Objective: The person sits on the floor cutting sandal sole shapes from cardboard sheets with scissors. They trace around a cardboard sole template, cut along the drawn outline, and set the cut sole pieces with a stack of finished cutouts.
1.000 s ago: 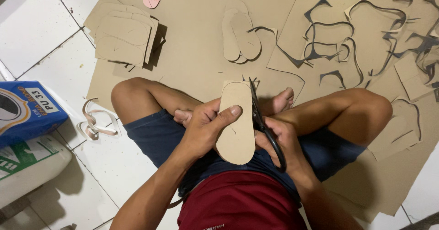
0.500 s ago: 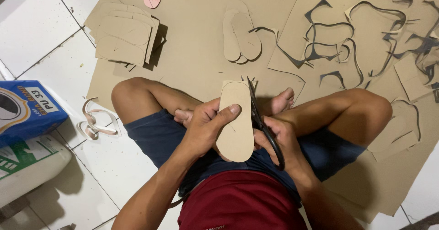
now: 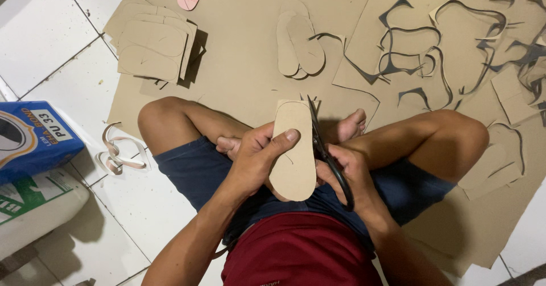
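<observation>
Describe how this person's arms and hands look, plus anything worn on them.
Both forearms are bare to where they leave the picture: no sleeves show. The left hand and right hand wear no gloves, and no ring, watch or band is visible. Fingernails are short. Other clothing in view: a dark red shirt and navy shorts.

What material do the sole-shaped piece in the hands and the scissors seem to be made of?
The tan sole-shaped cutout in the left hand looks like matte cardboard: flat, thin, the same dull brown as the sheet on the floor. The dark scissors in the right hand look like metal blades; the handle material is unclear.
</observation>
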{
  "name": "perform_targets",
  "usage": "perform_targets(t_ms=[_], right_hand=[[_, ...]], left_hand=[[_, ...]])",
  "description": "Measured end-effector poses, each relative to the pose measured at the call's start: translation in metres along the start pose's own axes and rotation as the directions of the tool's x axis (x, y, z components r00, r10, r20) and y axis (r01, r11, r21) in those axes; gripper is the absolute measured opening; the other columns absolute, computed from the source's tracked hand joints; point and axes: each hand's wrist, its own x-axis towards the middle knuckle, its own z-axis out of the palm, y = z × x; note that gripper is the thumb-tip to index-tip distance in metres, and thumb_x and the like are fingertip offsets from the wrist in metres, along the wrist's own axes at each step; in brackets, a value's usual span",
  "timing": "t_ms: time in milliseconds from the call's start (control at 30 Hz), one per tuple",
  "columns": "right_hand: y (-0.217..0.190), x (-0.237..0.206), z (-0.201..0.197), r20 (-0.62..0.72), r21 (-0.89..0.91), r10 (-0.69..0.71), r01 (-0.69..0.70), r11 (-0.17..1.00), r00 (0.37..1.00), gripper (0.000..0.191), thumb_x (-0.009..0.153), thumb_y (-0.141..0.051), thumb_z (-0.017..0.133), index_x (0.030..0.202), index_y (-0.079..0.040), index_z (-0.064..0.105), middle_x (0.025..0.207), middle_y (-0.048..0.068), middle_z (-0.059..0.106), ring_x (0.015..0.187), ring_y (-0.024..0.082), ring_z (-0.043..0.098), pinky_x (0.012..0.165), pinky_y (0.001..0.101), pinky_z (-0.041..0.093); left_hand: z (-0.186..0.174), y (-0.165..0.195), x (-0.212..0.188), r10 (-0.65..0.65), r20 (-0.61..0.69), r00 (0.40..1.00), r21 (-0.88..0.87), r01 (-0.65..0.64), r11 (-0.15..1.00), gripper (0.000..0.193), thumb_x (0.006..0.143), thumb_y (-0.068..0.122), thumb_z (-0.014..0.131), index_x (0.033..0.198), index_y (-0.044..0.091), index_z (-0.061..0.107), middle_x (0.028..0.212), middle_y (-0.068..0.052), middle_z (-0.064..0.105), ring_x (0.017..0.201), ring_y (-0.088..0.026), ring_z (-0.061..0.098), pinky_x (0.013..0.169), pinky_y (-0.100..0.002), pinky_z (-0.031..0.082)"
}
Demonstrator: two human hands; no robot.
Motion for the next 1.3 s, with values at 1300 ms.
perform_targets(t_ms=[1300], right_hand=[[0.012,0.001,-0.001,-0.023,-0.063,-0.01,0.009,0.998,1.0,0.019,0.099,-0.018,0.066,0.093,0.0,0.068,0.067,-0.003,0.057,0.059,0.004,0.051,0.051,0.021,0.04]], left_hand=[[-0.001,-0.014,0.003,0.007,-0.007,1.0,-0.121,-0.008,0.993,0.035,0.108,0.028,0.055,0.122,-0.001,0.067,0.096,-0.007,0.073,0.085,-0.012,0.069,0.076,-0.027,0.057]])
